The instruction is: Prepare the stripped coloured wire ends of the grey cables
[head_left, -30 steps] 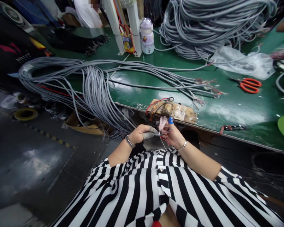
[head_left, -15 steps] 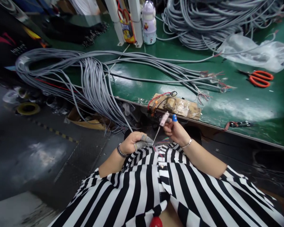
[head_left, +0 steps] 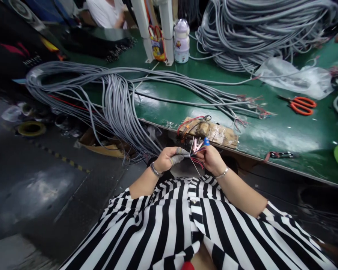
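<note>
My left hand (head_left: 168, 159), with grey finger covers on thumb and fingertips, is closed round the end of a grey cable. Out of that end fan coloured wires (head_left: 197, 162), red, blue and others, with thin pale strands. My right hand (head_left: 213, 159) is closed beside it, touching the wires; a blue cover sits on one digit. Between its fingers is a small pink tool (head_left: 196, 145), its exact kind unclear. Just beyond the hands, a worn wooden block (head_left: 221, 135) with red and black leads lies at the bench edge.
Grey cables (head_left: 118, 101) drape over the edge of the green bench (head_left: 163, 108). Orange-handled scissors (head_left: 302, 105), a plastic bag (head_left: 298, 80) and a large cable coil (head_left: 259, 33) lie to the right. A bottle (head_left: 181, 41) stands at the back. Another person (head_left: 105, 15) is across the bench.
Both hands have risen away from my lap, and my left hand has moved right, closer to my right. The pink tool has turned, and the coloured wires are now spread between the hands.
</note>
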Demonstrator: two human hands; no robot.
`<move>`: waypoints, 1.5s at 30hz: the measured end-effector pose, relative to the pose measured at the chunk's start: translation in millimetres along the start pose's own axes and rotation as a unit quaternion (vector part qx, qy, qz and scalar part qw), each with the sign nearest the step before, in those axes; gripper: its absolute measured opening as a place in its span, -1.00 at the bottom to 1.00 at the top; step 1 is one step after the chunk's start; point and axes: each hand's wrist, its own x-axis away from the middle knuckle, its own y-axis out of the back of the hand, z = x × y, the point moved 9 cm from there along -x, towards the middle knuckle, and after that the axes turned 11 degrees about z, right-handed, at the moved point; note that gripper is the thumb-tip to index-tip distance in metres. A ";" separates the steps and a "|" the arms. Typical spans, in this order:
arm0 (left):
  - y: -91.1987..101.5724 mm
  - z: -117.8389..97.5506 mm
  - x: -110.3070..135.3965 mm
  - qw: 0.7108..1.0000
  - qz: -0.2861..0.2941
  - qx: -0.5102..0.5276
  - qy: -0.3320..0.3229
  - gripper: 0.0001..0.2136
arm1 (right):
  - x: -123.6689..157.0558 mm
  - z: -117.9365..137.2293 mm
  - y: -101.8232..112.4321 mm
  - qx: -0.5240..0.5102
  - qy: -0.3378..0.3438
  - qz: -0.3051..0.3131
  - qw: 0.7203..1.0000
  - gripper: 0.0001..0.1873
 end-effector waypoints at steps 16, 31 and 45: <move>-15.8 21.4 -12.3 0.996 0.039 0.056 0.050 -0.63 | -10.0 -8.2 -8.8 -0.113 0.001 -0.036 0.993 -0.40; -20.9 23.8 57.1 0.989 0.062 0.090 0.098 -0.66 | 2.3 -25.5 5.5 -0.128 -0.023 0.018 0.991 -0.39; 37.1 57.4 99.7 0.905 -0.236 0.346 0.072 -0.78 | 8.3 -42.9 3.6 -0.091 -0.068 0.008 0.993 -0.58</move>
